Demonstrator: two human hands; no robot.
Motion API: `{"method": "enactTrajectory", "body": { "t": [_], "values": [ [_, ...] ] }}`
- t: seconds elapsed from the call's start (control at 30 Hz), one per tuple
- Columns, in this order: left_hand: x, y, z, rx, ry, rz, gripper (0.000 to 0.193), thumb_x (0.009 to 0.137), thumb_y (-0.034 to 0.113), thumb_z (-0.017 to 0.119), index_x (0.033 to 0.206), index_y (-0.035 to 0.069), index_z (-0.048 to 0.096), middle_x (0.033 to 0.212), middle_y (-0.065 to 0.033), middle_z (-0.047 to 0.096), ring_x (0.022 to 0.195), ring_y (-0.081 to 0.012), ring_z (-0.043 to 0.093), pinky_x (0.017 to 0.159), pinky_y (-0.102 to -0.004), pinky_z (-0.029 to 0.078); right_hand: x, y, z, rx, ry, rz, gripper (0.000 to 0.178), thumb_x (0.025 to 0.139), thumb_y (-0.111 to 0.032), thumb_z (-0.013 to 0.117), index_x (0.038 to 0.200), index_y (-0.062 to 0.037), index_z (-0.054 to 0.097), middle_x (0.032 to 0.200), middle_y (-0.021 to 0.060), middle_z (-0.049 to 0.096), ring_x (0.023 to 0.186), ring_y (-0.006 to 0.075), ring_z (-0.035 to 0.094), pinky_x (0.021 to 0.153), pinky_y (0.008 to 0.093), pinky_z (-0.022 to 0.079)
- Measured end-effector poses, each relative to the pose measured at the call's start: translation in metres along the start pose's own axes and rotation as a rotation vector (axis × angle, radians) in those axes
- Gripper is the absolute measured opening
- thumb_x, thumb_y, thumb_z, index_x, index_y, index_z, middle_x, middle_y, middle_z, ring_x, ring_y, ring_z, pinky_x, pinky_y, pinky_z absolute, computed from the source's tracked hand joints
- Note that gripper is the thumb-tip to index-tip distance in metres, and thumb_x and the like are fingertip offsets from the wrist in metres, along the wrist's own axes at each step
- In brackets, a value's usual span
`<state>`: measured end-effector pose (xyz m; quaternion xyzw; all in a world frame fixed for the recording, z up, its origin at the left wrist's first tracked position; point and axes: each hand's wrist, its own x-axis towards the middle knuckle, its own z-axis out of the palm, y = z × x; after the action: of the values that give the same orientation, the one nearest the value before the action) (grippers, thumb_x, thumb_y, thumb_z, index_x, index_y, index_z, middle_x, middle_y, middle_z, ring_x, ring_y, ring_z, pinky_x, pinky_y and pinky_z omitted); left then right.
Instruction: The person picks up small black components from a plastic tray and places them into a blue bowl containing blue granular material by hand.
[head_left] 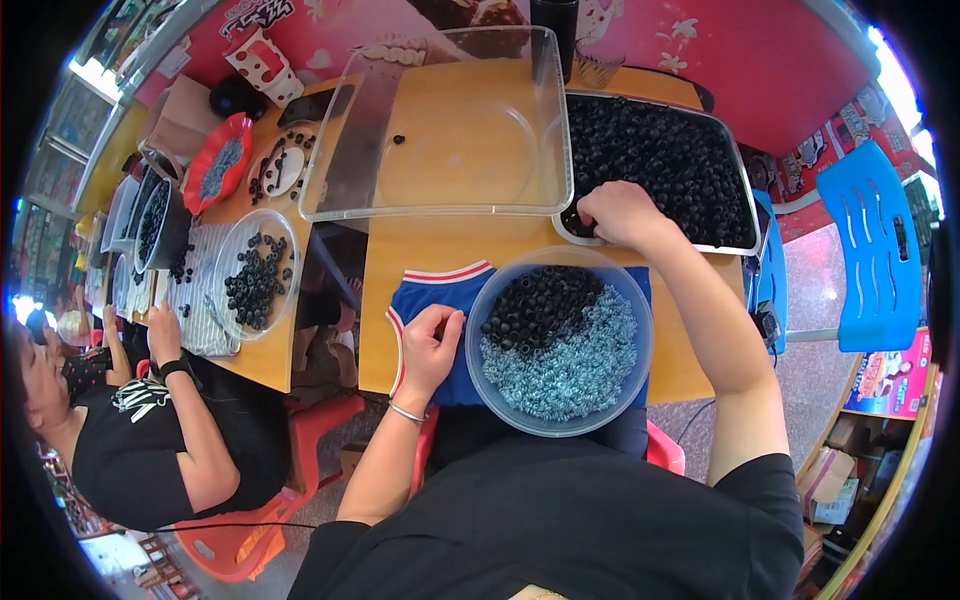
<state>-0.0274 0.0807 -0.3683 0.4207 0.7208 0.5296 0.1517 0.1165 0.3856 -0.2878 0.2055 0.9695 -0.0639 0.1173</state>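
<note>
A: The right grip (625,213), how does it stand?

B: Its fingers bend down at the near left corner of the tray (743,180). The tips are too small and partly hidden, so I cannot tell whether they are spread or pinching a piece.

A: And the left grip (432,347)?

B: Curled in, thumb against the bent fingers, just beside the bowl (649,345). Whether anything is tucked inside, I cannot tell.

A: Where are the black pieces (655,150)?

B: The main heap spreads away from the right grip, beyond it and to its right, filling most of the tray. A second lot (540,305) is in the bowl, on the side nearer that grip, with the blue pieces (565,378) behind it, closer to the body.

A: So which relation counts?

B: Tray to bowl, I'd judge. From the right grip, the bowl lies toward the body and a little left, its far rim near the tray's corner. That makes for a short path between them.

A: Any long axis to mind?

B: The bowl is round, so none there. The tray seems longer sideways. The right grip is nearer the tray; the left grip has the bowl directly to its right.
</note>
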Motion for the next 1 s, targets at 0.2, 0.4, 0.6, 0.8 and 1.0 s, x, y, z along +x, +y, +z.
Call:
{"method": "enactTrajectory", "body": {
  "t": [0.2,0.4,0.6,0.8,1.0],
  "values": [
    [-0.001,0.000,0.000,-0.042,-0.009,-0.042,0.013,0.092,0.010,0.062,0.084,-0.001,0.063,0.071,-0.0051,0.061,0.062,-0.0097,0.057,0.056,-0.0232,0.044,-0.013,0.006,0.012,0.132,0.144,0.001,0.014,0.079,-0.007,0.059,0.086,-0.0100,0.071,0.091,0.0107,0.068,0.091,0.0299,0.065,0.079,0.0414,0.052],
    [0.002,0.023,-0.002,-0.109,0.151,0.044,0.005,0.089,0.005,0.064,0.086,0.001,0.063,0.076,-0.0040,0.060,0.069,-0.0111,0.057,0.062,-0.0249,0.046,-0.045,-0.014,0.002,0.586,0.434,0.001,0.016,0.081,-0.003,0.062,0.095,-0.0038,0.070,0.092,0.0096,0.066,0.081,0.0209,0.065,0.073,0.0310,0.052],
    [0.008,0.075,0.003,0.285,-0.151,0.434,0.016,0.072,0.012,0.077,0.083,0.007,0.066,0.082,-0.0046,0.063,0.079,-0.0249,0.058,0.072,-0.0362,0.046,-0.091,-0.053,0.015,0.888,0.320,-0.056,0.016,0.079,0.000,0.068,0.095,-0.0015,0.069,0.092,0.0069,0.066,0.081,0.0151,0.064,0.073,0.0261,0.052],
    [-0.003,0.076,0.014,0.639,-0.317,0.493,0.026,0.069,0.018,0.077,0.092,0.013,0.067,0.086,-0.0003,0.060,0.085,-0.0205,0.057,0.075,-0.0346,0.041,-0.114,-0.070,0.027,0.908,0.596,-0.036,0.020,0.081,0.001,0.067,0.101,-0.0023,0.068,0.096,0.0080,0.067,0.080,0.0162,0.064,0.070,0.0284,0.052],
    [-0.005,0.074,0.020,0.651,-0.296,0.473,0.024,0.070,0.015,0.076,0.092,0.013,0.067,0.087,-0.0013,0.060,0.085,-0.0217,0.058,0.075,-0.0362,0.042,-0.138,-0.070,0.042,0.794,0.490,0.030,0.012,0.083,-0.004,0.065,0.094,-0.0031,0.067,0.087,0.0111,0.066,0.078,0.0252,0.066,0.069,0.0335,0.052]
  ]
}}
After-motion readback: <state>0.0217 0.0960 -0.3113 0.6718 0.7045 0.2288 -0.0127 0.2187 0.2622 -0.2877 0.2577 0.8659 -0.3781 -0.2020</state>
